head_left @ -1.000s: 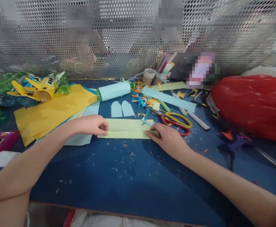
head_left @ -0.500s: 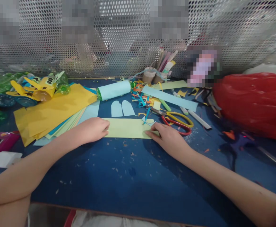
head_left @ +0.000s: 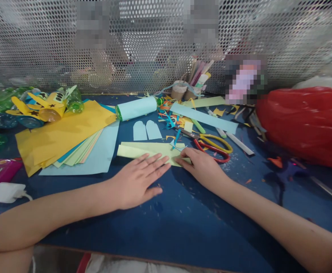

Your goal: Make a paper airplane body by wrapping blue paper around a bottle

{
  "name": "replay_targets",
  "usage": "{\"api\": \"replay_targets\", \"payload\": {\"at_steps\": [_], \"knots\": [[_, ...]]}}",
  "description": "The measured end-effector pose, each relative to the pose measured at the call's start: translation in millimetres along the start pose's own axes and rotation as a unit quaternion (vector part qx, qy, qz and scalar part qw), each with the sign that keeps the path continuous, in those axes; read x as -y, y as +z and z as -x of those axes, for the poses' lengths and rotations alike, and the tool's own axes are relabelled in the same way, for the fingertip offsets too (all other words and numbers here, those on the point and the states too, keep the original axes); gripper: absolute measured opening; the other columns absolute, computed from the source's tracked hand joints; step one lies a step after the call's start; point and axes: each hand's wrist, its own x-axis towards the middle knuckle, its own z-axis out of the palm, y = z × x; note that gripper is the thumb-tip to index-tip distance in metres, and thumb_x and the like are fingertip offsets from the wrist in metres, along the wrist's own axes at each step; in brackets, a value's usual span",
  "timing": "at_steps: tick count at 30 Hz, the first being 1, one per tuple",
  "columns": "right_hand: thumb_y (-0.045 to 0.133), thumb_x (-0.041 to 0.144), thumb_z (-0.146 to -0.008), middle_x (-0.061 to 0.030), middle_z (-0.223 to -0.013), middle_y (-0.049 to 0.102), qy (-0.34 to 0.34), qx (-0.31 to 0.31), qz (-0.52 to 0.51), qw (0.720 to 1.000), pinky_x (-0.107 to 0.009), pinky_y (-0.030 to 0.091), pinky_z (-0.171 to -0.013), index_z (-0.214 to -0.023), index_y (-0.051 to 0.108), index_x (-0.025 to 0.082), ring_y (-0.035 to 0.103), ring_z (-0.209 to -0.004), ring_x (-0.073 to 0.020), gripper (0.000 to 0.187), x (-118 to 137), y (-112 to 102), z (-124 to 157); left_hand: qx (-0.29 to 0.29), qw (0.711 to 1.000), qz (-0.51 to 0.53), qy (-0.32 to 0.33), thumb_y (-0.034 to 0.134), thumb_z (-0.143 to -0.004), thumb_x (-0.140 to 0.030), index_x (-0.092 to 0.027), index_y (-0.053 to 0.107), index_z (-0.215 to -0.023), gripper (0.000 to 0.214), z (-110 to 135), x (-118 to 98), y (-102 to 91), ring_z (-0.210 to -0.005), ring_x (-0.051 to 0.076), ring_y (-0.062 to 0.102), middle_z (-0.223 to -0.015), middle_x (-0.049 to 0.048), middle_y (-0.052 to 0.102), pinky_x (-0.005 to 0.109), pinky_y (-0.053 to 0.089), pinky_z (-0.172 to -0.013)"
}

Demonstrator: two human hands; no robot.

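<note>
A pale green paper strip [head_left: 132, 151] lies on the blue table, its lower edge looking folded up along the left part. My left hand [head_left: 139, 180] is laid flat over that lower edge, fingers stretched out and thumb apart. At the strip's right end, my right hand [head_left: 204, 165] pinches the paper between thumb and fingers. A small light blue scrap [head_left: 177, 145] rests on the strip beside my right fingertips. Just behind my right hand are scissors [head_left: 215, 144] with one yellow and one red handle. Two light blue round-topped paper cutouts [head_left: 140, 131] lie behind the strip.
A green bottle wrapped in light blue paper [head_left: 137, 108] lies farther back. Yellow sheets [head_left: 66, 132] overlap other coloured paper at left. Paper scraps, cups of sticks [head_left: 179, 91] and a red plastic bag [head_left: 305, 125] are toward the back and right. A perforated metal screen [head_left: 149, 49] stands behind.
My left hand has let go of the strip's left end, moved right and spread flat on it. The strip's lower left edge now looks folded over. My right hand stays put.
</note>
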Motion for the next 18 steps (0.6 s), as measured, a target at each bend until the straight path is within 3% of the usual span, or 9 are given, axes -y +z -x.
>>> {"api": "replay_targets", "payload": {"at_steps": [3, 7, 18], "knots": [[0.055, 0.032, -0.089, -0.0033, -0.072, 0.062, 0.009, 0.000, 0.001, 1.000, -0.027, 0.041, -0.057, -0.075, 0.048, 0.021, 0.059, -0.063, -0.0179, 0.020, -0.2, 0.6, -0.1, 0.039, 0.998, 0.041, -0.012, 0.020, -0.095, -0.059, -0.014, 0.016, -0.151, 0.072, -0.1, -9.6, 9.0, -0.147, 0.019, 0.009, -0.159, 0.0055, 0.013, 0.038, 0.007, -0.120], [0.056, 0.031, -0.089, -0.0036, -0.073, 0.062, 0.022, 0.013, -0.005, 1.000, -0.027, 0.041, -0.058, -0.074, 0.048, 0.021, 0.059, -0.065, -0.0182, 0.020, -0.3, 1.1, -0.4, 0.083, 0.993, 0.075, -0.034, 0.019, -0.094, -0.062, -0.013, 0.014, -0.151, 0.076, 0.4, -11.1, 8.7, -0.147, 0.020, 0.008, -0.159, 0.0063, 0.010, 0.039, 0.010, -0.120], [0.055, 0.030, -0.089, -0.0031, -0.071, 0.062, 0.011, -0.006, -0.001, 1.000, -0.026, 0.041, -0.056, -0.074, 0.047, 0.022, 0.058, -0.061, -0.0174, 0.019, 0.3, 1.1, 0.1, 0.104, 0.990, 0.091, -0.036, 0.019, -0.094, -0.061, -0.011, 0.012, -0.151, 0.076, -1.2, -10.8, 5.6, -0.147, 0.020, 0.005, -0.159, 0.0062, 0.006, 0.040, 0.008, -0.121]]}}
